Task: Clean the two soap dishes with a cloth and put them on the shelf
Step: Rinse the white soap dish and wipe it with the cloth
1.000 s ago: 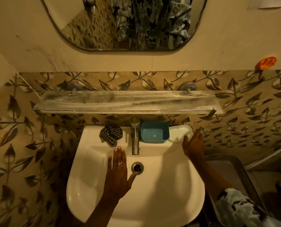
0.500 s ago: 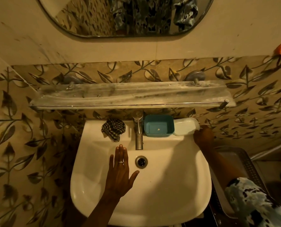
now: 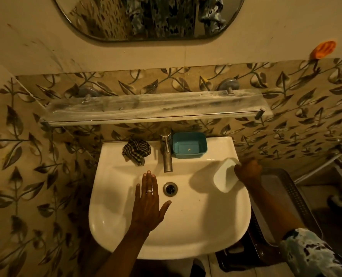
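A white soap dish hangs tilted over the right side of the white sink, gripped at its far edge by my right hand. A blue soap dish sits on the sink's back ledge, right of the tap, with a small pale scrap inside. A checked cloth lies crumpled on the ledge left of the tap. My left hand hovers flat over the basin beside the drain, fingers spread, holding nothing. A dusty glass shelf runs along the wall above the sink.
A mirror hangs above the shelf. A grey perforated basket stands to the right of the sink. An orange object sticks to the wall at upper right. Leaf-patterned tiles surround the sink.
My right hand took hold of the white soap dish on the back ledge and lifted it forward over the basin's right side. My left hand stayed over the basin.
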`<action>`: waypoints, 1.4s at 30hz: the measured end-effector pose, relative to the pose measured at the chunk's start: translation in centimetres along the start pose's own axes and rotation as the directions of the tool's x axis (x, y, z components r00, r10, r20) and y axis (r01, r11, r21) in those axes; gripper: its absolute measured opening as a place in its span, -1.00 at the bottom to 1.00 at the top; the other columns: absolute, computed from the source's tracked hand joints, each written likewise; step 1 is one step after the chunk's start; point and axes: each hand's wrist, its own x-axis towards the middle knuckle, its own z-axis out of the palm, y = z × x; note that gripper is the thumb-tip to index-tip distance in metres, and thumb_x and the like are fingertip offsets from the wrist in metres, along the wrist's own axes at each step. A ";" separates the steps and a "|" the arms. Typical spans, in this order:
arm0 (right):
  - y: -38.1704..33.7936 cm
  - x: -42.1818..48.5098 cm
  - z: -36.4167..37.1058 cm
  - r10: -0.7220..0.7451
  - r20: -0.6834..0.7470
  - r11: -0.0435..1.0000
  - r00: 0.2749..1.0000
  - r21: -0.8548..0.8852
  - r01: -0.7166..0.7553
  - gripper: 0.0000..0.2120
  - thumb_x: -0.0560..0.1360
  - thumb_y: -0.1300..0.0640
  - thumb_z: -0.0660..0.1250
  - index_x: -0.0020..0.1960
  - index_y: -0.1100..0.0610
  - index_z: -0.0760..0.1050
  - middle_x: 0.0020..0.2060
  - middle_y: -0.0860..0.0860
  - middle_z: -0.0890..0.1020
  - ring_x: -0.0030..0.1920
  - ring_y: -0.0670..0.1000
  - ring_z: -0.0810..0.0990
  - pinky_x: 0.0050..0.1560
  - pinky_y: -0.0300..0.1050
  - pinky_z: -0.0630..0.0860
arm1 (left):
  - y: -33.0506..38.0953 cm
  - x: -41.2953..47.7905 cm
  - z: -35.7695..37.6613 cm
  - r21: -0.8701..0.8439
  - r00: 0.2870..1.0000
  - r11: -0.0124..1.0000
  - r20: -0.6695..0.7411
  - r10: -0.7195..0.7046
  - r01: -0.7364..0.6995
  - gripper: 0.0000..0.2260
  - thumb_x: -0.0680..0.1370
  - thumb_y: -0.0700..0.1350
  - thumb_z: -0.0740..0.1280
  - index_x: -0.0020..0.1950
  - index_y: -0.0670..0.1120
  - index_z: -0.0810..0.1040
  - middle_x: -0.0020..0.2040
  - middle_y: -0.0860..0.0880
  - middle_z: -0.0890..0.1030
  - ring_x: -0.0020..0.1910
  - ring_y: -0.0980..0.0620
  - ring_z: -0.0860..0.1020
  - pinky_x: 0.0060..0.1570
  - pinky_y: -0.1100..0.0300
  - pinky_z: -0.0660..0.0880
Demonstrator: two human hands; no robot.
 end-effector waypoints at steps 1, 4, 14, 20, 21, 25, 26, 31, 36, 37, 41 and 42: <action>0.3 -0.8 0.2 0.007 0.034 1.000 0.999 0.015 -0.008 -0.72 0.43 0.24 0.39 0.08 0.38 0.57 0.02 0.32 0.63 0.03 0.29 0.60 -0.05 0.04 0.53 | -0.1 -0.2 0.0 -0.014 1.000 1.000 0.003 0.001 -0.001 -0.18 0.50 0.34 -0.25 0.53 -0.26 0.01 0.55 -0.25 0.02 0.53 -0.27 0.04 0.45 -0.18 0.12; 1.1 -3.5 1.3 0.028 0.183 0.999 0.983 -0.029 -0.023 -0.67 0.45 0.17 0.39 0.15 0.32 0.54 0.06 0.27 0.61 0.03 0.28 0.61 0.02 0.12 0.60 | -0.5 -0.8 0.4 -0.045 0.999 0.999 0.032 0.006 -0.005 -0.16 0.48 0.37 -0.24 0.53 -0.24 -0.09 0.55 -0.23 -0.10 0.54 -0.27 -0.06 0.49 -0.17 0.04; 0.4 -9.3 7.0 0.006 0.540 0.996 0.842 0.068 -0.051 -0.72 0.53 0.24 0.25 0.13 0.44 0.49 -0.20 0.17 0.56 -0.15 0.27 0.63 -0.08 0.09 0.63 | -3.9 -1.8 1.9 -0.163 0.992 0.980 0.078 -0.104 0.116 -0.11 0.34 0.43 -0.45 0.47 -0.16 -0.39 0.51 -0.15 -0.35 0.53 -0.14 -0.28 0.51 -0.03 -0.12; -0.4 -10.3 8.4 0.033 0.610 0.914 0.792 0.303 -0.272 -0.82 0.51 0.34 0.24 0.08 0.38 0.46 -0.07 0.32 0.56 -0.27 0.19 0.60 -0.15 0.03 0.62 | -5.7 -0.4 0.7 -0.370 0.970 0.897 0.117 -0.214 0.242 -0.20 0.57 0.26 0.06 0.53 -0.18 -0.27 0.57 -0.15 -0.26 0.55 -0.11 -0.25 0.50 0.02 -0.13; -0.4 -10.3 8.6 0.018 0.625 0.895 0.781 0.338 -0.291 -0.86 0.51 0.34 0.25 0.05 0.37 0.46 -0.08 0.32 0.56 -0.28 0.18 0.60 -0.20 -0.02 0.62 | -5.9 0.0 0.5 -0.387 0.967 0.887 0.122 -0.223 0.253 -0.21 0.57 0.25 0.07 0.53 -0.18 -0.27 0.57 -0.15 -0.26 0.55 -0.11 -0.25 0.50 0.02 -0.12; -0.3 -10.3 9.4 0.007 0.649 0.840 0.761 0.409 -0.356 -0.94 0.47 0.37 0.36 -0.15 0.31 0.48 -0.13 0.28 0.59 -0.20 0.21 0.65 -0.18 -0.07 0.66 | -6.3 1.6 -0.3 -0.433 0.963 0.860 0.121 -0.241 0.270 -0.24 0.59 0.21 0.08 0.54 -0.20 -0.23 0.57 -0.16 -0.23 0.55 -0.11 -0.23 0.51 0.03 -0.10; -0.3 -10.2 9.7 0.008 0.643 0.834 0.766 0.418 -0.360 -0.92 0.45 0.38 0.38 -0.18 0.31 0.49 -0.12 0.28 0.61 -0.17 0.23 0.66 -0.13 -0.04 0.66 | -6.4 2.0 -0.5 -0.444 0.963 0.855 0.115 -0.244 0.269 -0.24 0.59 0.20 0.08 0.54 -0.20 -0.23 0.57 -0.16 -0.22 0.56 -0.11 -0.22 0.51 0.04 -0.10; 0.1 -10.2 10.8 0.021 0.502 0.878 0.865 0.404 -0.255 -0.81 0.34 0.29 0.53 -0.27 0.32 0.53 -0.25 0.19 0.65 -0.14 0.23 0.69 -0.14 -0.08 0.65 | -6.5 3.7 -0.9 -0.451 0.966 0.854 0.094 -0.242 0.258 -0.25 0.59 0.20 0.08 0.54 -0.20 -0.21 0.58 -0.16 -0.20 0.56 -0.10 -0.21 0.50 0.04 -0.10; 0.3 -10.9 10.8 -0.148 0.307 0.934 0.940 0.356 0.030 -0.76 0.28 0.21 0.59 -0.25 0.31 0.58 -0.28 0.11 0.65 -0.18 0.15 0.65 -0.09 -0.06 0.58 | -6.4 4.6 -0.8 -0.427 0.967 0.869 0.071 -0.245 0.252 -0.24 0.59 0.21 0.07 0.55 -0.21 -0.19 0.58 -0.17 -0.19 0.56 -0.11 -0.19 0.50 0.05 -0.09; 0.1 -11.1 10.7 -0.208 0.251 0.945 0.945 0.300 0.129 -0.75 0.28 0.19 0.59 -0.16 0.30 0.61 -0.22 0.07 0.65 -0.18 0.07 0.63 -0.11 -0.15 0.54 | -6.3 4.7 -0.8 -0.426 0.967 0.870 0.067 -0.244 0.249 -0.24 0.58 0.22 0.07 0.55 -0.20 -0.20 0.58 -0.17 -0.19 0.56 -0.11 -0.19 0.50 0.05 -0.09; -0.4 -12.0 10.6 -0.362 0.190 0.931 0.913 0.135 0.340 -0.70 0.38 0.17 0.52 0.05 0.28 0.60 -0.11 0.15 0.70 -0.21 0.10 0.69 -0.07 -0.05 0.64 | -6.2 5.0 -0.6 -0.419 0.970 0.876 0.060 -0.237 0.240 -0.24 0.58 0.24 0.06 0.55 -0.18 -0.21 0.58 -0.16 -0.20 0.56 -0.10 -0.20 0.49 0.07 -0.11; -0.5 -12.1 10.6 -0.360 0.183 0.932 0.915 0.107 0.345 -0.68 0.40 0.17 0.51 0.09 0.29 0.59 -0.10 0.18 0.70 -0.18 0.14 0.69 -0.05 -0.01 0.64 | -6.1 5.0 -0.5 -0.418 0.970 0.877 0.057 -0.235 0.237 -0.24 0.58 0.24 0.06 0.55 -0.18 -0.21 0.58 -0.16 -0.20 0.56 -0.10 -0.19 0.49 0.07 -0.11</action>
